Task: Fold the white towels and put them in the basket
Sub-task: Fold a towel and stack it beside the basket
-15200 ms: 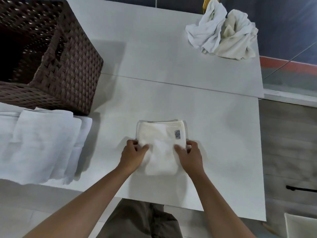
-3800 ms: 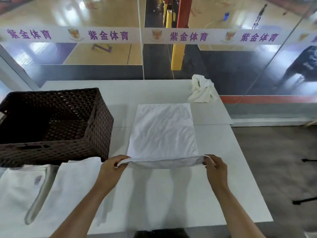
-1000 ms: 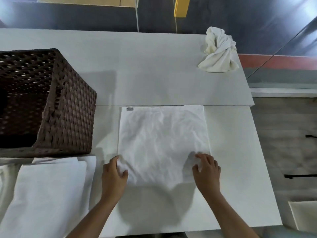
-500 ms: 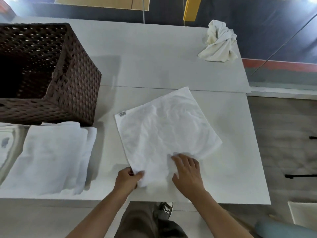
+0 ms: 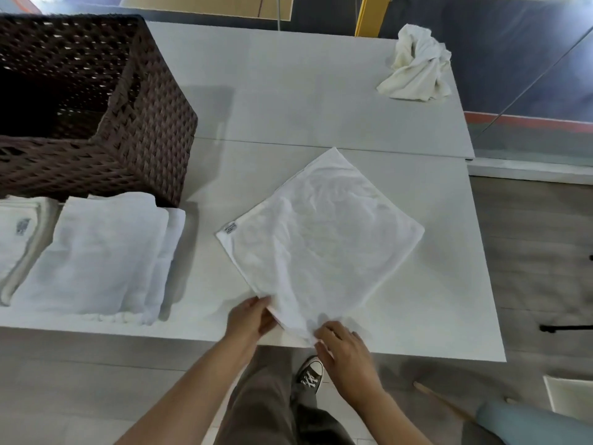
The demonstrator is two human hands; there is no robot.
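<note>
I can't see into the basket (image 5: 147,123): its inside is dark, and the left and top edges cut it off. The folded towels (image 5: 96,252) run off the left edge. The tag (image 5: 230,228) on the spread towel (image 5: 321,236) is too small to read. The left hand (image 5: 248,322) has its fingertips tucked under the cloth's edge. The right hand (image 5: 345,348) covers the near corner, and I can't tell if it grips.

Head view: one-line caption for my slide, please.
Left hand holds and right hand touches the near corner of a white towel lying diagonally on the table, wicker basket at left.
</note>
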